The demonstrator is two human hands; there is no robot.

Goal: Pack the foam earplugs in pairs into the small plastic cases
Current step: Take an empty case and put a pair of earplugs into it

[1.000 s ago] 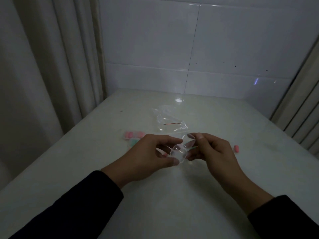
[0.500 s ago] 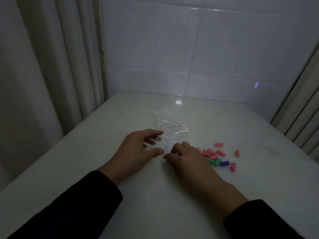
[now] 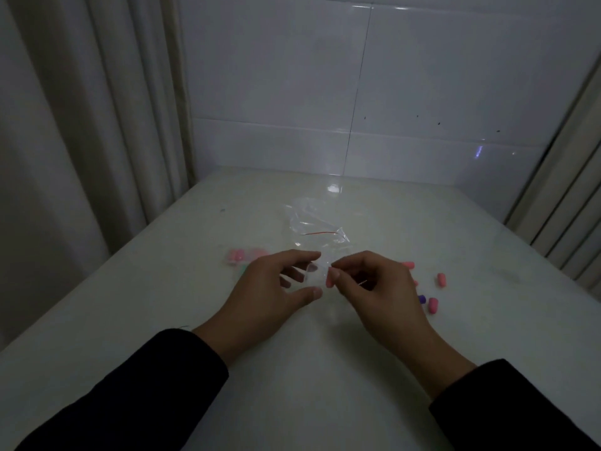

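My left hand [image 3: 266, 288] curls around a small clear plastic case [image 3: 316, 275], which shows only faintly between its forefinger and thumb. My right hand [image 3: 374, 288] pinches a pink foam earplug [image 3: 329, 282] between thumb and forefinger, right at the case's near side. To the right of my right hand lie loose earplugs: a pink earplug [image 3: 407, 264], another pink earplug [image 3: 440, 280], a purple earplug [image 3: 421, 299] and a third pink earplug [image 3: 433, 305]. More of that pile is hidden behind my right hand.
A crumpled clear bag with a red strip [image 3: 313, 222] lies just beyond my hands. Pink pieces [image 3: 236, 255] and something green [image 3: 242, 271] sit left of my left hand. The white table [image 3: 292, 369] meets a tiled wall behind and curtains at the left.
My right hand left the case, dipped to the earplug pile on the table, and has come back up with a pink earplug at the case. My left hand has stayed in place.
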